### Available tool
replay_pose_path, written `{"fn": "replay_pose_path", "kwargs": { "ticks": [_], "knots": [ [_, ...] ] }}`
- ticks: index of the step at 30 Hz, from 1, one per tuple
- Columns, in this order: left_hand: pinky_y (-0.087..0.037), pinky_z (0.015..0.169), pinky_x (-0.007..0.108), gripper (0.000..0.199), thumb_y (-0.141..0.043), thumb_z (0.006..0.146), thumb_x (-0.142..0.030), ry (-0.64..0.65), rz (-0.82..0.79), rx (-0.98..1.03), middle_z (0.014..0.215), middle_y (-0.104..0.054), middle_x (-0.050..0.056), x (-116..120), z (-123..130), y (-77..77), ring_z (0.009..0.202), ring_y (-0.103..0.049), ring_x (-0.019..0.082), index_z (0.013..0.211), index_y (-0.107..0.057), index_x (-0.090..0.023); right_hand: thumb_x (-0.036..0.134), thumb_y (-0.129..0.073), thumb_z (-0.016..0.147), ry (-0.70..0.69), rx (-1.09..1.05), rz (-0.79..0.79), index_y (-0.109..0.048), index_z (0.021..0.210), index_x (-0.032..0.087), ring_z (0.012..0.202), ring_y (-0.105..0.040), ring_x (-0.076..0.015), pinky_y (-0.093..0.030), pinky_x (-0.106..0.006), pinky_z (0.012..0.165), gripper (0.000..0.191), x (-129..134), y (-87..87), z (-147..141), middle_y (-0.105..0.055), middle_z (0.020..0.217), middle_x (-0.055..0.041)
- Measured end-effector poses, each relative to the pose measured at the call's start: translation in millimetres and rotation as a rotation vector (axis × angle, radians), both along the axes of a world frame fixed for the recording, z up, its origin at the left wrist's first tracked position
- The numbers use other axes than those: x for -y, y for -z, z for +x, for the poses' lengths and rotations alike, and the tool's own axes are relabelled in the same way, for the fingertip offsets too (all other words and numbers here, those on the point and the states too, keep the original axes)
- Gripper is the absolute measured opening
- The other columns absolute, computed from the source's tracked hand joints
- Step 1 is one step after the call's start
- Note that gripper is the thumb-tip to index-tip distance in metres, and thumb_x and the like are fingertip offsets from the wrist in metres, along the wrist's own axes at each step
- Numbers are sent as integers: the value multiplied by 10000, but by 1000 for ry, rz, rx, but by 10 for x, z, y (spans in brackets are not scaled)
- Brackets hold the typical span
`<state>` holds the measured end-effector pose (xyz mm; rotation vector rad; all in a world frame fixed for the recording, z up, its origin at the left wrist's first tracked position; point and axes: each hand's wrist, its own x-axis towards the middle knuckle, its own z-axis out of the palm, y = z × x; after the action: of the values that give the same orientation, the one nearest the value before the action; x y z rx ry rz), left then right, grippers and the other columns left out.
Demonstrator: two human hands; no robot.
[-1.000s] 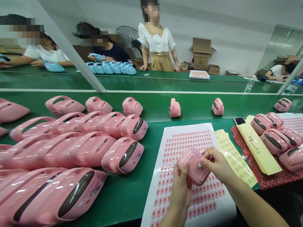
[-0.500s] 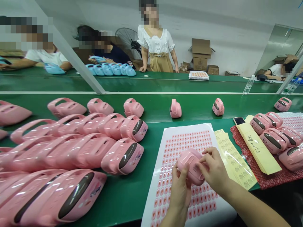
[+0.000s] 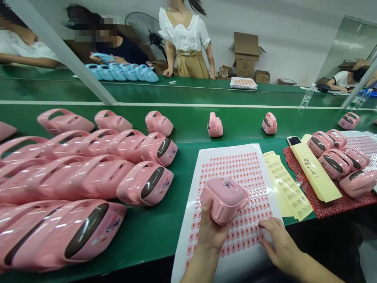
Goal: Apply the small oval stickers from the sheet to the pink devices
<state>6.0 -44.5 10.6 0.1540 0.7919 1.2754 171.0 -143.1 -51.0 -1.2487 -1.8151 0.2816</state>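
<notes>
White wall [image 3: 288, 27] along the far side, standing fan [image 3: 144, 35] before it, left of centre. Stacked cardboard boxes [image 3: 246, 55] far right of centre. Long green workbench [image 3: 206, 84] crosses the room; slanted white post [image 3: 59, 51] left; grey panel [image 3: 347, 43] far right.

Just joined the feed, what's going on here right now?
A person's left hand holds a pink plastic case over a sheet of small pink stickers, while the right hand lies open on the sheet's lower right part. Rows of similar pink cases lie on the green bench to the left, and more sit on a red mat to the right. Across the bench, a co-worker is beside a row of blue cases, and another person stands nearby.
</notes>
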Motion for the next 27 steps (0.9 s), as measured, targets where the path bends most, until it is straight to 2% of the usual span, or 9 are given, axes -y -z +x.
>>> {"fn": "replay_pose_path", "kwargs": {
  "ticks": [3, 5, 11, 14, 17, 20, 23, 25, 27],
  "knots": [
    [-533, 755, 411, 659, -638, 734, -267, 37, 32, 78, 1027, -714, 53, -3, -91, 153, 868, -665, 250, 1344, -390, -296, 97, -364, 895, 44, 136, 24, -394, 1340, 262, 918, -663, -233, -524, -427, 835, 475, 174, 285, -3, -690, 1020, -93],
    [-532, 758, 407, 671, -649, 701, -239, 30, 36, 107, 1046, -712, 50, -6, -114, 204, 888, -660, 255, 1326, -415, -307, 62, -323, 897, 44, 187, 43, -355, 1376, 258, 947, -663, -232, -525, -413, 821, 519, 207, 356, -2, -691, 1041, -102],
    [-530, 784, 429, 614, -667, 667, -363, 54, 92, 255, 1131, -669, 81, 21, -46, 131, 1050, -591, 312, 1253, -497, -292, 54, -271, 886, -27, 291, 117, -233, 1436, 228, 829, -674, -242, -545, -378, 701, 579, 161, 294, -18, -693, 974, -123],
    [-534, 779, 397, 651, -669, 652, -439, 69, 97, 340, 1113, -665, 123, 37, -19, 135, 1030, -598, 314, 1246, -506, -230, 69, -295, 884, 48, 257, 91, -299, 1408, 252, 796, -655, -231, -556, -362, 700, 556, 161, 331, -63, -670, 930, -104],
    [-513, 825, 420, 584, -612, 709, -410, 76, 134, 411, 1120, -662, 127, 42, -31, 231, 1032, -602, 314, 1251, -496, -225, 100, -350, 877, 84, 88, 12, -438, 1312, 277, 787, -638, -222, -561, -355, 707, 478, 160, 318, -110, -636, 893, -88],
    [-497, 851, 451, 529, -555, 746, -363, 119, 233, 517, 1140, -659, 118, 56, -38, 356, 1057, -597, 317, 1256, -485, -242, 136, -470, 840, 67, -271, -185, -533, 1176, 261, 710, -627, -187, -558, -322, 657, 364, 79, 83, -143, -611, 854, -60],
    [-473, 893, 444, 502, -543, 754, -382, 229, 347, 607, 1179, -636, 170, 102, 4, 419, 1117, -563, 342, 1209, -535, -170, 202, -632, 754, 81, -773, -370, -553, 1053, 236, 665, -614, -146, -546, -283, 636, 311, -103, -317, -189, -582, 820, -18],
    [-462, 912, 417, 458, -526, 775, -380, 278, 415, 643, 1187, -631, 181, 145, 54, 416, 1142, -548, 338, 1166, -576, -146, 225, -719, 675, 74, -1044, -415, -556, 979, 235, 647, -598, -119, -534, -249, 627, 345, -235, -559, -244, -560, 777, 16],
    [-468, 903, 408, 436, -511, 788, -374, 291, 432, 660, 1153, -655, 157, 187, 102, 391, 1147, -546, 330, 1164, -589, -167, 210, -771, 606, 62, -1213, -435, -557, 926, 236, 617, -581, -91, -521, -218, 620, 386, -338, -718, -315, -547, 742, 44]
  ]
}}
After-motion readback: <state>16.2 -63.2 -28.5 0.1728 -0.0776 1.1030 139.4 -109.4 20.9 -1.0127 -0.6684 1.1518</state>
